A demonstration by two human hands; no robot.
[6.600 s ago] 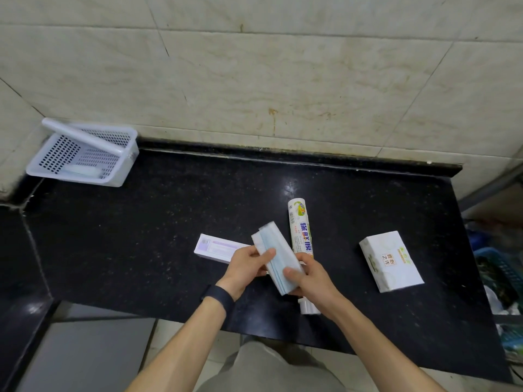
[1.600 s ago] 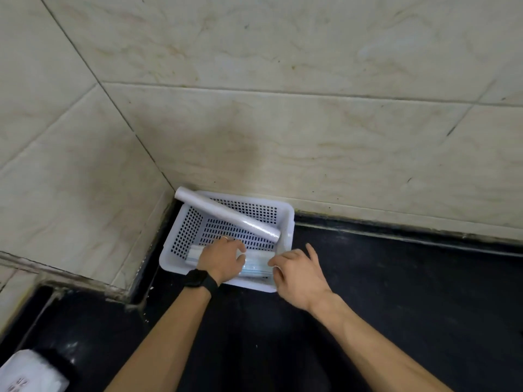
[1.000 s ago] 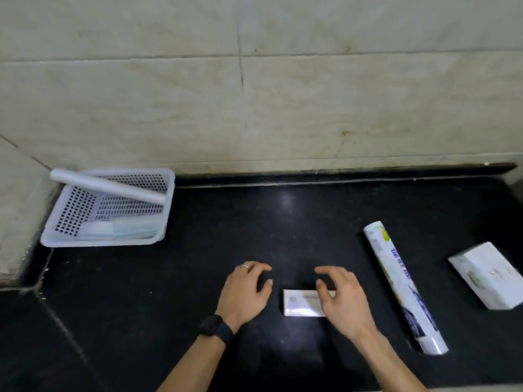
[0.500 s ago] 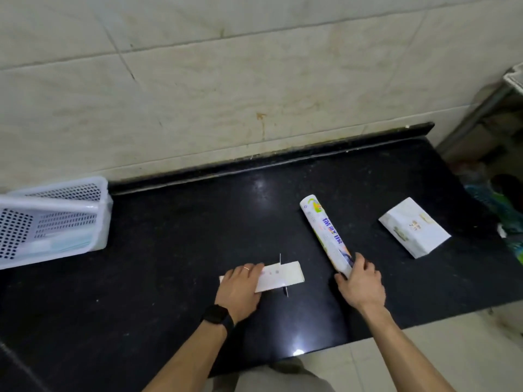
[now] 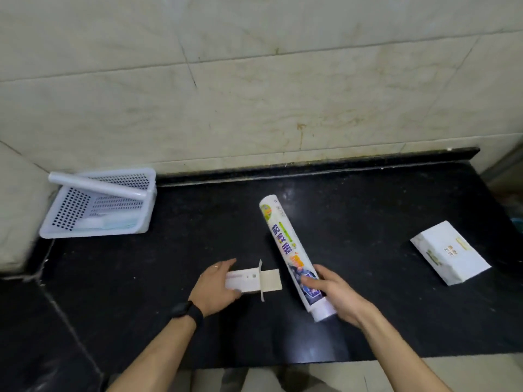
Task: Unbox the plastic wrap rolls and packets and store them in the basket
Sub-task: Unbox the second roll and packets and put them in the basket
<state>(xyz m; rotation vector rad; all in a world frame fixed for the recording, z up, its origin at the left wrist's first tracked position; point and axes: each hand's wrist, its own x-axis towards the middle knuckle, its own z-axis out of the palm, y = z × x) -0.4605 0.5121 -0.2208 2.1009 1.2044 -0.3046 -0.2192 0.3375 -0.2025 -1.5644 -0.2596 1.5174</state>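
Observation:
My right hand (image 5: pixel 336 295) grips the near end of a printed plastic wrap roll (image 5: pixel 285 244), whose far end points away over the black counter (image 5: pixel 198 222). My left hand (image 5: pixel 215 284) holds a small flat white box (image 5: pixel 254 281) with its end flap open, lying on the counter. The white perforated basket (image 5: pixel 70 210) stands at the back left against the wall. A plain white roll (image 5: pixel 96 185) lies across its rim, and a pale blue packet (image 5: pixel 113 223) lies inside it.
A white packet box (image 5: pixel 450 251) with green print lies at the right of the counter. The tiled wall runs along the back. The counter's front edge is just below my forearms, with floor beneath, and a lower dark ledge sits at the left.
The blue packet went from my hands into the basket. My hands came back to the counter; the left took the small box, the right gripped the printed roll and lifted its near end.

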